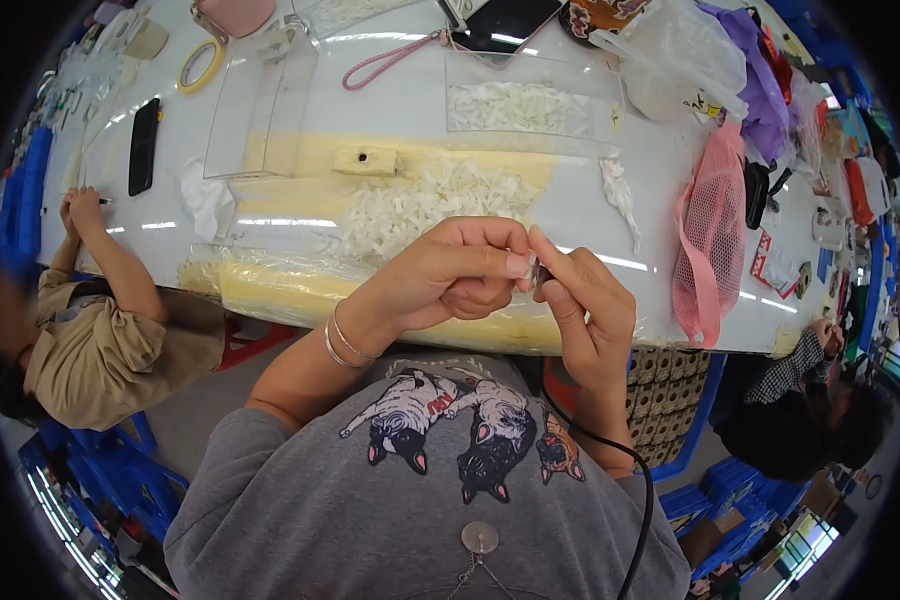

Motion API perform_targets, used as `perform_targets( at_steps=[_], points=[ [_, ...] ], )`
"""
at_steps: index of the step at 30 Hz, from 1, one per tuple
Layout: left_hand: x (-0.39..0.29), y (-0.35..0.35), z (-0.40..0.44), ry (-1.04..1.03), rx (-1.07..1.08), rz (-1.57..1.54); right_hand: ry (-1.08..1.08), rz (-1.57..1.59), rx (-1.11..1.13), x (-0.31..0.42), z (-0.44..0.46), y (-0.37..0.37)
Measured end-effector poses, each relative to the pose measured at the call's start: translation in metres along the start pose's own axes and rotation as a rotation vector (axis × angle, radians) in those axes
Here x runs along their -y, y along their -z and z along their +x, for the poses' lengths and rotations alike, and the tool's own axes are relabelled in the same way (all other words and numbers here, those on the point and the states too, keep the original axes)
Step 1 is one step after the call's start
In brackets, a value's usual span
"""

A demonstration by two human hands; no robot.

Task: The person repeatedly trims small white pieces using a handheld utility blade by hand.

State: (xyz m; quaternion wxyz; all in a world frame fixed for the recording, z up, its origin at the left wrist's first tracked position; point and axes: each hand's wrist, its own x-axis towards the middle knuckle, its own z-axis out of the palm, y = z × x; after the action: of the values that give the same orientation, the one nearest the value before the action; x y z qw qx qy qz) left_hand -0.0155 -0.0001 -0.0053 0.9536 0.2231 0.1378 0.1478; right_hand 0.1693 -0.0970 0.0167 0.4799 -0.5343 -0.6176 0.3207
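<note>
My left hand (460, 270), with two thin bangles at its wrist, is closed in a pinch just above the table's front edge. My right hand (585, 305) meets it, also pinching with thumb and forefinger. Between the fingertips is a small whitish and dark shiny piece (534, 270); its kind is too small to make out. Right behind my hands lies a loose pile of small white strips (425, 210). Beyond the pile sits a small cream-coloured block (367, 161) with a dark hole in its top.
A clear tray (610, 105) holds more white strips. Around it are a clear box (255, 110), black phone (144, 147), tape roll (201, 66), crumpled tissue (207, 200), pink mesh bag (710, 235) and plastic bag (680, 60). People sit left (100, 350) and right (795, 410).
</note>
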Motion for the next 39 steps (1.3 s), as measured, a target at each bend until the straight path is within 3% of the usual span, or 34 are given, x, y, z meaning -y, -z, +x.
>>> perform_targets(
  at_steps=[19,28,39],
  points=[
    [-0.003,0.000,-0.006,0.015,0.014,-0.014,0.030,-0.007,0.042,0.007,0.003,0.001],
    [-0.004,0.000,-0.006,0.004,0.020,-0.027,0.140,-0.206,-0.024,-0.002,0.004,-0.005],
    [-0.002,0.003,-0.008,0.003,0.026,-0.057,0.112,-0.127,0.004,-0.002,0.005,-0.007]
  ],
)
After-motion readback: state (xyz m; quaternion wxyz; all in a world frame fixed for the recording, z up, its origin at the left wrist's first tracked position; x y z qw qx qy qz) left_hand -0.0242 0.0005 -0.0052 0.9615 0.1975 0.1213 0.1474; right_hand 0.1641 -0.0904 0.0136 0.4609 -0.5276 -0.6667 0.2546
